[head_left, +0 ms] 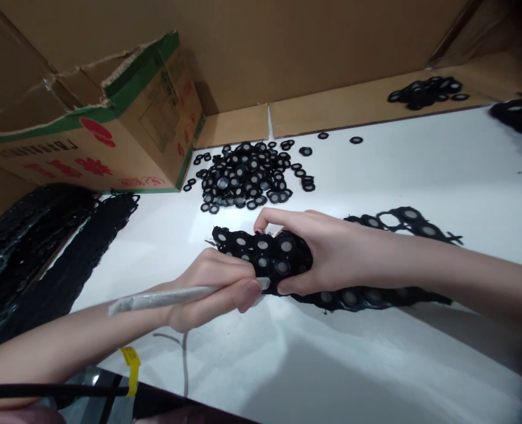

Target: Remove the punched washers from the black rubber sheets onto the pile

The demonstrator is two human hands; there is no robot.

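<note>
My right hand [331, 250] is closed around a black sheet of joined rings with grey centres [269, 253], bunched up above the white table [419, 171]. The sheet's tail trails right beneath my forearm. My left hand [214, 288] is curled around a thin grey stick-like tool [163, 298], its tip touching the sheet's lower edge. Behind the hands lies a pile of loose black rings [247, 174].
A torn cardboard box [123, 126] with green trim and red print stands at the back left. Stacks of black ring sheets [35, 247] lie along the left edge. More rings [426, 91] sit on cardboard at the back right. A yellow-tagged cable [130, 362] runs near my left forearm.
</note>
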